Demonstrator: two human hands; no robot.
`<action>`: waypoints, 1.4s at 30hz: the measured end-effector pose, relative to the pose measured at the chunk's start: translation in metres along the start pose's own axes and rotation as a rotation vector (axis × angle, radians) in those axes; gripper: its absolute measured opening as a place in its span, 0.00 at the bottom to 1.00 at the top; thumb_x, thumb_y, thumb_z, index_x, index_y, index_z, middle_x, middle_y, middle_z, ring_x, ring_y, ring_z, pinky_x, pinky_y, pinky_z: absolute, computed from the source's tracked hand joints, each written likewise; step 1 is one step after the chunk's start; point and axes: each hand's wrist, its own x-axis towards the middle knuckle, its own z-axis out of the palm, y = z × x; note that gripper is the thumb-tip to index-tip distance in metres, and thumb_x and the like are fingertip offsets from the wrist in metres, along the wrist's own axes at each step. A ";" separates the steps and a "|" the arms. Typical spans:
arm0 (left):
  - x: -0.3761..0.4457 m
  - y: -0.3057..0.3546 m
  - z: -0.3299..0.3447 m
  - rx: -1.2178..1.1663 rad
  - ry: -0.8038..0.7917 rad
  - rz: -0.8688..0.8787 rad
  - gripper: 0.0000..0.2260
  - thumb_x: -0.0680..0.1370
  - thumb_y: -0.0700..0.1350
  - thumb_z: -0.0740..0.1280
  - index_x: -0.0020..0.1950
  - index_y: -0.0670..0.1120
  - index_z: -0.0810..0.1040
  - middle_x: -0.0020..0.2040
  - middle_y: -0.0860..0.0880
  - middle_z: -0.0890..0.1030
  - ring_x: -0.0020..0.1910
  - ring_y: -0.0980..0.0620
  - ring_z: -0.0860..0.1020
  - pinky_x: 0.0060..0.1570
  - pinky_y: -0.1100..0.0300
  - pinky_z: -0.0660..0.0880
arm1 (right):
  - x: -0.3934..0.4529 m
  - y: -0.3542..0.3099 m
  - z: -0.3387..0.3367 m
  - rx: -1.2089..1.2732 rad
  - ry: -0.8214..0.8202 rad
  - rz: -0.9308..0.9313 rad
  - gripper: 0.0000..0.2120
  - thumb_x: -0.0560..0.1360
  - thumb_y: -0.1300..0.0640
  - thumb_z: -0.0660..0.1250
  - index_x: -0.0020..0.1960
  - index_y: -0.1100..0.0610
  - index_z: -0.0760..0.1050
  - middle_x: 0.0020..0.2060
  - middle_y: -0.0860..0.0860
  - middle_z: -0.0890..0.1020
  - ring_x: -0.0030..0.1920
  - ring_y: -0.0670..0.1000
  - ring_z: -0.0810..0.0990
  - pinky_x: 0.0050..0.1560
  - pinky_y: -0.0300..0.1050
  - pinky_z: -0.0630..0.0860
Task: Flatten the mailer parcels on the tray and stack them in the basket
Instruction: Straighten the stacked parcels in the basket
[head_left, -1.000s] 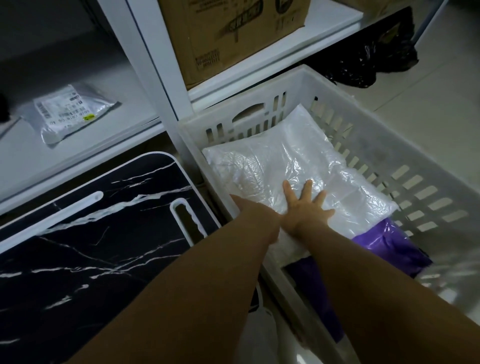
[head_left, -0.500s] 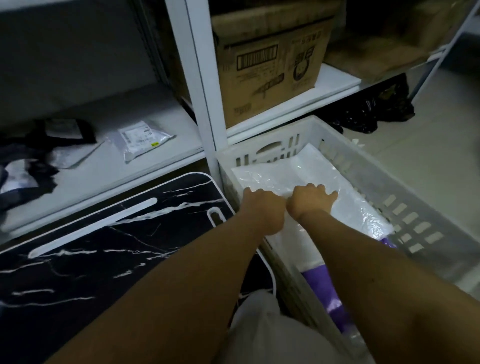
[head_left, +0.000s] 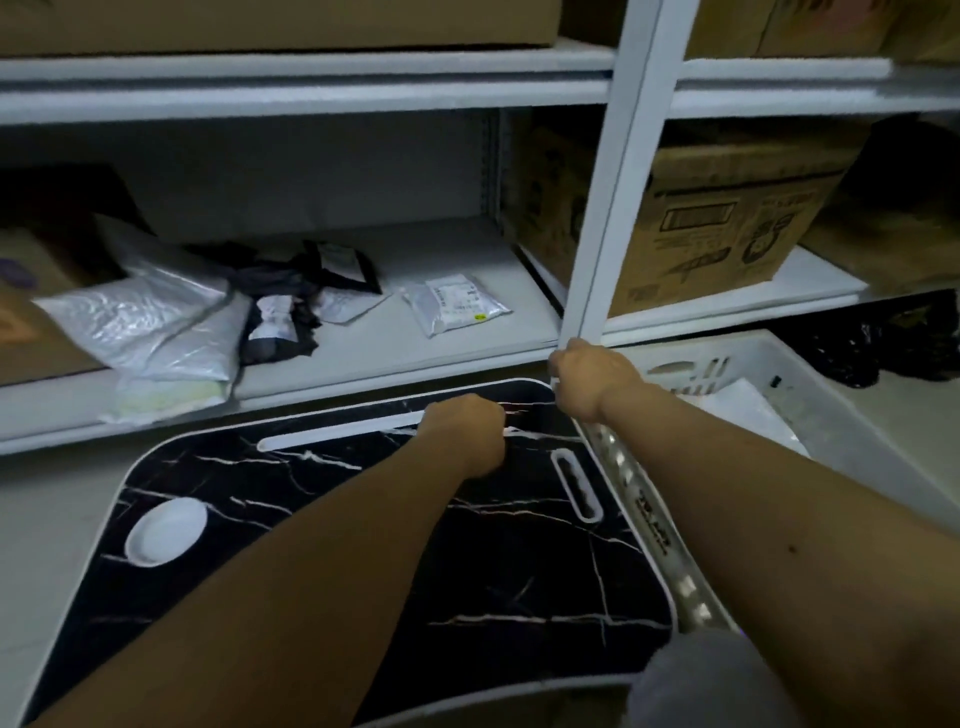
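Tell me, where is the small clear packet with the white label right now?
The small clear packet lies flat on the low white shelf, right of the dark crumpled bags and left of the upright shelf post, beyond the black marble tray.

— What sort of place is this?
— A stockroom: white metal shelving (head_left: 613, 171), cardboard cartons (head_left: 727, 228), and labelled mailer parcels (head_left: 454, 304) lying loose on a shelf, with a plastic basket (head_left: 852, 415) on the floor.

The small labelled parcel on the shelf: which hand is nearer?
Right. The right hand is just below-right of the small labelled parcel; the left hand sits lower, over the tray.
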 end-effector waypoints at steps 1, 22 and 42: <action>-0.003 -0.018 0.003 -0.014 0.006 -0.038 0.12 0.79 0.47 0.59 0.61 0.47 0.74 0.58 0.45 0.77 0.56 0.45 0.75 0.55 0.51 0.72 | 0.010 -0.018 0.001 -0.005 0.000 -0.040 0.17 0.78 0.54 0.62 0.66 0.55 0.72 0.61 0.56 0.71 0.59 0.59 0.74 0.59 0.53 0.74; 0.018 -0.178 0.092 -0.215 0.201 -0.310 0.12 0.78 0.44 0.59 0.60 0.43 0.72 0.58 0.43 0.75 0.58 0.44 0.72 0.54 0.52 0.72 | 0.154 -0.178 0.081 0.179 0.002 0.080 0.20 0.78 0.59 0.56 0.70 0.55 0.64 0.69 0.52 0.65 0.67 0.58 0.64 0.58 0.57 0.66; -0.123 -0.106 0.111 -0.323 0.060 -0.516 0.16 0.76 0.47 0.61 0.62 0.43 0.70 0.60 0.42 0.73 0.59 0.42 0.73 0.55 0.49 0.72 | -0.140 -0.218 0.134 0.260 0.003 -0.325 0.14 0.76 0.56 0.60 0.61 0.53 0.72 0.59 0.48 0.75 0.61 0.53 0.70 0.58 0.49 0.67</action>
